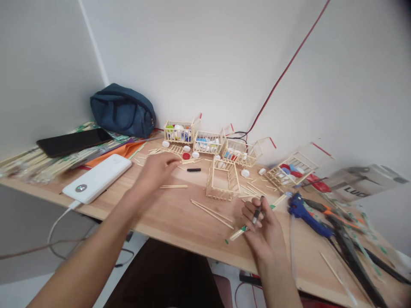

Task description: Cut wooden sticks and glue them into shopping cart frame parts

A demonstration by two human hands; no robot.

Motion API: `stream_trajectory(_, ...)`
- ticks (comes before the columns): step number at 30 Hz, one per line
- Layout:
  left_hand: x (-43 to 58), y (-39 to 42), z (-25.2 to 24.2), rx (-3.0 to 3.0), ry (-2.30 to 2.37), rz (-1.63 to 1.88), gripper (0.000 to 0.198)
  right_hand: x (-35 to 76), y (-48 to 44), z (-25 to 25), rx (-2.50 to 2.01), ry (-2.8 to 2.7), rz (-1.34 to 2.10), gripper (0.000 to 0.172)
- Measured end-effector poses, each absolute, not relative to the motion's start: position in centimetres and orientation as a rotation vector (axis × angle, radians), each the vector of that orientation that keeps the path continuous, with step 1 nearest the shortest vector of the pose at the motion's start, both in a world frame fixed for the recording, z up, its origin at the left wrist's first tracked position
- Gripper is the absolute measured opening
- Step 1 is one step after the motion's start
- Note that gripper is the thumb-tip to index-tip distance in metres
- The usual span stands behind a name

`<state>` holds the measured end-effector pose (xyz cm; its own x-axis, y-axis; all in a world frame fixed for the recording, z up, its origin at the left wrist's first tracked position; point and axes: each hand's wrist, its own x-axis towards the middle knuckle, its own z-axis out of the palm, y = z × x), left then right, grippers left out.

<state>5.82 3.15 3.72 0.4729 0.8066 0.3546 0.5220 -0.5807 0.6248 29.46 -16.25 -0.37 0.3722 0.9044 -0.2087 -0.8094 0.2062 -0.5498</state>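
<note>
Standing between left hand [158, 168], right hand [263, 226]: stick frame [221, 195]; glue gun [308, 217] rightward.

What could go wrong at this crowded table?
The right hand holds a pen near the blue glue gun; if that is hot, a slip might mean a burn. The white cable hangs over the edge of the table, so a snag could drag the power bank off.
</note>
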Motion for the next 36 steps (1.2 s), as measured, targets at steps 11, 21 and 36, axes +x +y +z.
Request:
stream_trajectory(11,2.6,2.4,9.3,1.529,0.671,1.392,0.012,29.1,-16.9,0.2,-0.654,-0.197,1.236,0.032)
stream_trajectory(21,2.9,0.0,0.4,2.477,1.006,0.586,0.017,24.8,-16.0,0.6,-1.01,-0.566,1.481,0.039)
stream_trajectory(36,5.5,-1.9,-0.1,2.748,0.725,0.55,0.018,30.7,-16.6,4.7,-0.842,-0.448,1.073,0.033)
